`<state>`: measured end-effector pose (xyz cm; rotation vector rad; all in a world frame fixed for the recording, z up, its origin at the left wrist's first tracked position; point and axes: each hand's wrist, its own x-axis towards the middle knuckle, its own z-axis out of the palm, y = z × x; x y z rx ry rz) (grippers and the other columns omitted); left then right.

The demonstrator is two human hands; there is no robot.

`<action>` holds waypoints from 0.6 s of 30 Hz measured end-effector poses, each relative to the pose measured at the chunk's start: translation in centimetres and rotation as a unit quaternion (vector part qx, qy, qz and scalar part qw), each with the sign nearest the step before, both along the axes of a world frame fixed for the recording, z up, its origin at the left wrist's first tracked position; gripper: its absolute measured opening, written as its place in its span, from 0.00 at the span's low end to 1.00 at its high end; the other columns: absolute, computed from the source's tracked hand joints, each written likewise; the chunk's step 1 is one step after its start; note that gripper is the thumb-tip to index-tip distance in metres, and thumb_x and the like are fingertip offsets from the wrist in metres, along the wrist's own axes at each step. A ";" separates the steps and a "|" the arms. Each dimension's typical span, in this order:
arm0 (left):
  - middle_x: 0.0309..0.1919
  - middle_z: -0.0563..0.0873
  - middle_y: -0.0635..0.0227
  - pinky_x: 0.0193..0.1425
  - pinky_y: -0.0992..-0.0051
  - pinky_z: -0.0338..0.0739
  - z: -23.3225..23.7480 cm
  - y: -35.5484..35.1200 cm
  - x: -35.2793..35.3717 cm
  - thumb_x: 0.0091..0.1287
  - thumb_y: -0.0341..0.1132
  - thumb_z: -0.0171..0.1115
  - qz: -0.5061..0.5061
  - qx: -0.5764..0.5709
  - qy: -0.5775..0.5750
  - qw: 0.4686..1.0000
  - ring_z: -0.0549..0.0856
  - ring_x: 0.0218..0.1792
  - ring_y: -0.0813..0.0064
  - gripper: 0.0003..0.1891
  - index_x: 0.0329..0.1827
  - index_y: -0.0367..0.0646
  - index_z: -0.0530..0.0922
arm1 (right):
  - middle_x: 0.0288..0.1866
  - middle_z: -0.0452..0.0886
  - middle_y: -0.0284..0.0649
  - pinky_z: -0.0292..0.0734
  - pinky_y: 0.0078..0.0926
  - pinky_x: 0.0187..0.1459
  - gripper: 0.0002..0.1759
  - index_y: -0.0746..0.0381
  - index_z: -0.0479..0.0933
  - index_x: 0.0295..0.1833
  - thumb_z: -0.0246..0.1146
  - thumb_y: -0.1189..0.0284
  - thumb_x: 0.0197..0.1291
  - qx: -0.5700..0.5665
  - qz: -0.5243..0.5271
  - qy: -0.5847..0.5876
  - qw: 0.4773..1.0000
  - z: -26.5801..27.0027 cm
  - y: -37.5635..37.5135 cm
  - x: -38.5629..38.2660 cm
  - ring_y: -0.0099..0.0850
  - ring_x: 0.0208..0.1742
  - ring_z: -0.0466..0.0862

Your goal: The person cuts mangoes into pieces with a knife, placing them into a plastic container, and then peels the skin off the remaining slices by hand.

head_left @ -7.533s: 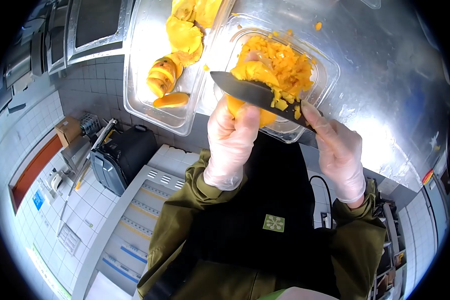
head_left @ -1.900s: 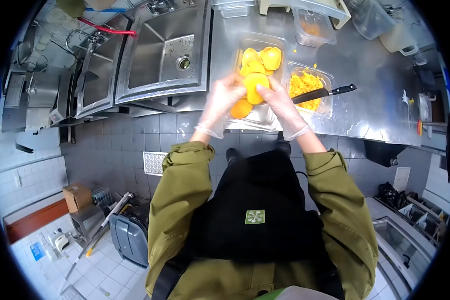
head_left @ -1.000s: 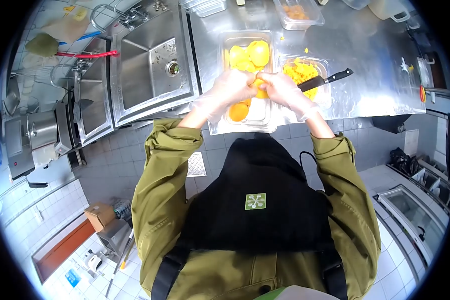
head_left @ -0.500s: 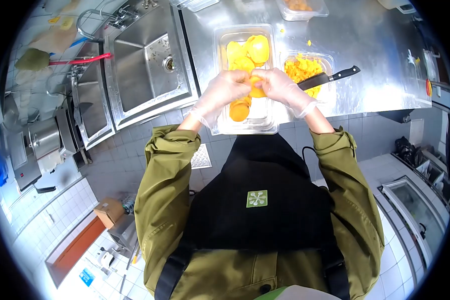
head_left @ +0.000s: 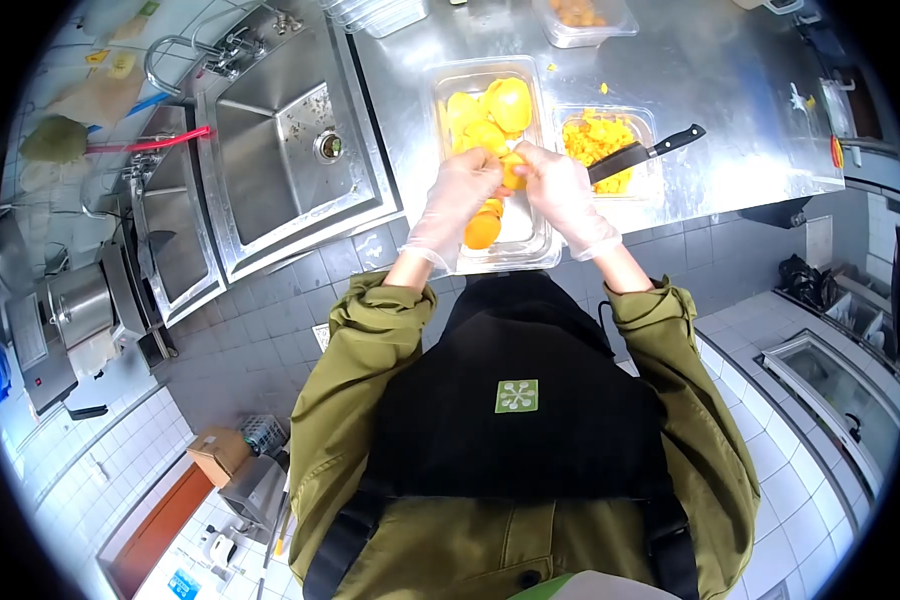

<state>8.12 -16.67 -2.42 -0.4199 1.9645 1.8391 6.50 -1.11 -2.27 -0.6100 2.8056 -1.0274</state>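
My left hand (head_left: 463, 187) and my right hand (head_left: 560, 190) wear thin clear gloves. Between their pinched fingertips they hold a yellow-orange fruit piece (head_left: 512, 172); its exact kind is hard to tell. This happens over a clear plastic tub (head_left: 526, 228). Inside it, larger yellow fruit pieces (head_left: 507, 104) lie at the far end, and deeper orange fruit pieces (head_left: 482, 232) sit near the front, beside my left hand. Just right of my right hand, a black-handled knife (head_left: 625, 160) rests across a second clear tub (head_left: 650, 182) filled with chopped orange bits (head_left: 592, 136).
A steel sink (head_left: 280, 190) is set in at the left of the steel counter (head_left: 740, 100). At the back stand another clear tub (head_left: 582, 32) with orange contents and stacked clear containers (head_left: 380, 12). A few crumbs lie on the counter.
The view has shifted slightly. Both hands stay together over the tub, still pinching the fruit piece, with their fingers moved a little and my left wrist turned more upright.
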 end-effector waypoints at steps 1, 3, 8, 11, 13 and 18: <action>0.30 0.82 0.64 0.37 0.79 0.76 -0.2 0.2 0.2 0.64 0.32 0.54 0.017 0.019 0.004 1.000 0.85 0.31 0.74 0.09 0.37 0.34 0.77 | 0.33 0.81 0.47 0.77 0.37 0.36 0.10 0.62 0.76 0.44 0.57 0.76 0.56 -0.013 -0.009 0.015 1.000 -0.1 0.0 0.2 0.46 0.36 0.82; 0.30 0.82 0.63 0.36 0.79 0.76 -0.3 0.5 0.4 0.65 0.30 0.53 0.054 0.032 -0.004 0.998 0.84 0.31 0.74 0.09 0.39 0.32 0.77 | 0.33 0.81 0.48 0.77 0.37 0.36 0.10 0.62 0.76 0.44 0.57 0.77 0.55 -0.037 -0.028 0.045 0.998 -0.3 -0.1 0.6 0.45 0.36 0.82; 0.33 0.83 0.62 0.37 0.80 0.77 -1.2 1.5 1.2 0.66 0.27 0.52 0.181 0.130 -0.002 0.975 0.84 0.33 0.74 0.09 0.43 0.30 0.77 | 0.31 0.80 0.50 0.76 0.35 0.35 0.09 0.62 0.75 0.42 0.55 0.78 0.56 -0.074 -0.102 0.047 0.991 -0.6 -0.5 0.9 0.47 0.34 0.81; 0.35 0.83 0.61 0.41 0.80 0.78 -1.1 2.0 1.4 0.67 0.27 0.52 0.245 0.175 -0.013 0.953 0.84 0.34 0.73 0.09 0.44 0.29 0.77 | 0.35 0.79 0.52 0.76 0.35 0.40 0.10 0.63 0.75 0.45 0.55 0.77 0.57 -0.113 -0.143 0.024 0.983 -1.5 -0.6 0.8 0.47 0.38 0.81; 0.39 0.82 0.60 0.44 0.79 0.79 -0.7 2.3 1.5 0.67 0.27 0.53 0.285 0.203 -0.022 0.937 0.83 0.36 0.72 0.10 0.46 0.30 0.76 | 0.38 0.80 0.52 0.76 0.33 0.42 0.11 0.64 0.75 0.47 0.55 0.76 0.59 -0.158 -0.168 -0.016 0.973 -2.0 -0.7 0.9 0.44 0.40 0.81; 0.45 0.79 0.62 0.49 0.79 0.78 -2.3 2.3 1.7 0.67 0.27 0.53 0.351 0.349 -0.055 0.867 0.81 0.43 0.73 0.12 0.52 0.34 0.73 | 0.42 0.78 0.43 0.75 0.23 0.39 0.12 0.65 0.72 0.51 0.51 0.75 0.64 -0.413 -0.221 -0.212 0.857 -3.0 -1.5 1.0 0.29 0.37 0.79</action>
